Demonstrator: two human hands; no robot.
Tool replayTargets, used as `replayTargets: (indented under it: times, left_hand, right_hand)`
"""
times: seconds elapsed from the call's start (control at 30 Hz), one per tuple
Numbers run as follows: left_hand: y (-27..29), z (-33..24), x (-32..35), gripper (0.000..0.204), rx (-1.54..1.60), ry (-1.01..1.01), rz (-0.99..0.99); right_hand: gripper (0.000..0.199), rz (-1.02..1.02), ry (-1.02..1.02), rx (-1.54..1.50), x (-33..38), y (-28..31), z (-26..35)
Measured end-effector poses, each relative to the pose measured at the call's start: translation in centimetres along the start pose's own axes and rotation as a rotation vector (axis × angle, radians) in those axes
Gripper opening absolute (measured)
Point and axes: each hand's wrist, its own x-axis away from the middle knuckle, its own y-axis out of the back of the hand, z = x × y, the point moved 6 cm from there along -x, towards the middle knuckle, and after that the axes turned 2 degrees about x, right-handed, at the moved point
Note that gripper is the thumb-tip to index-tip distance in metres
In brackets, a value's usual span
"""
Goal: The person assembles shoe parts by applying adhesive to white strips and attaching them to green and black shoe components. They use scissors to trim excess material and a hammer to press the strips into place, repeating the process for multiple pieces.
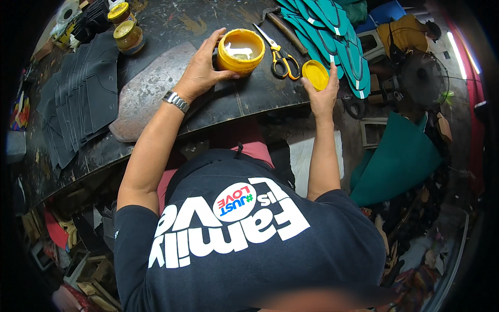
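Observation:
My left hand (pixel 207 70) is wrapped around the side of an open yellow jar (pixel 240 63), thumb near its base. A pale, shiny substance shows inside the jar, which stands at the front of the dark table. In my right hand (pixel 325 93) is a round yellow lid (pixel 315 75), gripped by its edge with the inner side facing up, close to the table's front edge. Between jar and lid lie scissors (pixel 281 61) with yellow-and-black handles, blades pointing away. Beyond them rests a hammer (pixel 287 32) with a wooden handle.
Green cut pieces (pixel 338 44) are heaped at the right end of the table (pixel 169 26). Black cut sheets (pixel 83 93) and a grey slab (pixel 150 88) lie on the left. Another jar (pixel 129 38) stands behind them. A person in yellow (pixel 408 35) and a fan (pixel 423 78) are at far right.

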Motion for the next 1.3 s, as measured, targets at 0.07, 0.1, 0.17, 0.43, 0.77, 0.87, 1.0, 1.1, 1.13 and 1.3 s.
replayTargets:
  times: [0.07, 0.1, 0.17, 0.43, 0.77, 0.87, 1.0, 1.1, 1.13, 1.3]
  left_hand:
    - [0.1, 0.0, 0.0, 0.112, -0.008, -0.057, -0.019]
    - [0.1, -0.1, 0.0, 0.110, -0.008, -0.092, -0.018]
    - [0.3, -0.3, 0.1, 0.106, 0.013, -0.130, -0.028]
    - [1.7, -3.2, 2.7, 0.073, 0.511, 0.014, -0.160]
    - [-0.2, -6.6, 8.9, 0.087, 1.174, -0.011, -0.197]
    - [2.4, -5.2, 9.9, 0.096, 1.299, 0.082, -0.234]
    - [4.9, -4.4, 11.5, 0.092, 1.499, 0.067, -0.262]
    - [4.8, -4.4, 12.6, 0.094, 1.530, 0.131, -0.282]
    - [4.6, -4.6, 12.8, 0.096, 1.528, 0.153, -0.266]
    - [4.6, -5.3, 12.9, 0.099, 1.398, 0.185, -0.285]
  right_hand:
    - [0.093, 0.044, 0.007, 0.064, 0.6, -0.2, 0.5]
    - [0.091, 0.042, -0.006, 0.058, 0.7, -0.2, 0.4]
    - [0.086, 0.037, -0.039, 0.037, 1.0, -0.4, 0.1]
    - [0.030, -0.219, 0.105, -0.369, 1.4, 2.0, 3.8]
    - [0.036, 0.333, 0.471, -0.784, 7.8, -0.7, 24.3]
    - [0.034, 0.456, 0.510, -0.877, 8.8, -1.1, 26.3]
    - [0.036, 0.450, 0.546, -0.875, 8.9, -1.5, 27.6]
    - [0.038, 0.373, 0.585, -0.765, 8.9, -2.0, 28.7]
    - [0.039, 0.357, 0.604, -0.721, 9.1, -2.2, 29.2]
    - [0.034, 0.259, 0.748, -0.596, 10.0, -2.2, 30.9]
